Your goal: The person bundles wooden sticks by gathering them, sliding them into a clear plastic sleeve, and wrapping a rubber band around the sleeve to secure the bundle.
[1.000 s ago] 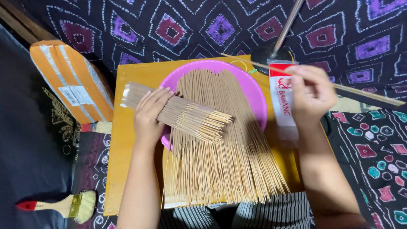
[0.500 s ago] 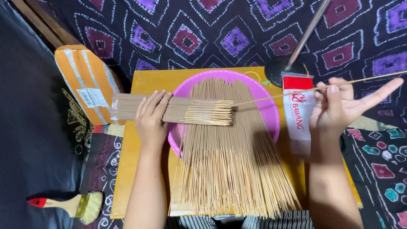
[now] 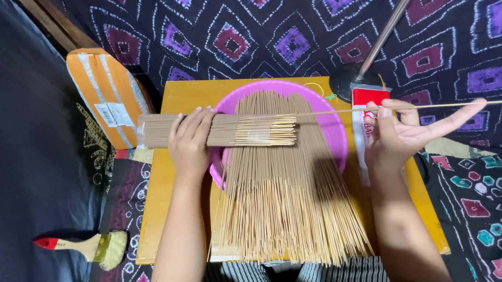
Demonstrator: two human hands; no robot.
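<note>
Bamboo sticks are fanning across one pink basin point(image 3: 333, 134) on the yellow board point(image 3: 174, 99), too many to count. Your left hand point(image 3: 189, 141) is gripping one bundle point(image 3: 227, 129) level over the basin's left rim. Your right hand point(image 3: 402, 133), right of the basin, is pinching one single stick point(image 3: 432, 106) between thumb and fingers, the forefinger stretched out. One red packet point(image 3: 366, 103) is lying just right of the basin; one brush point(image 3: 90, 246) and one orange parcel point(image 3: 102, 94) are sitting left of it. Compared with half a second ago, the stick is lying flatter and nearer the bundle's end.
</note>
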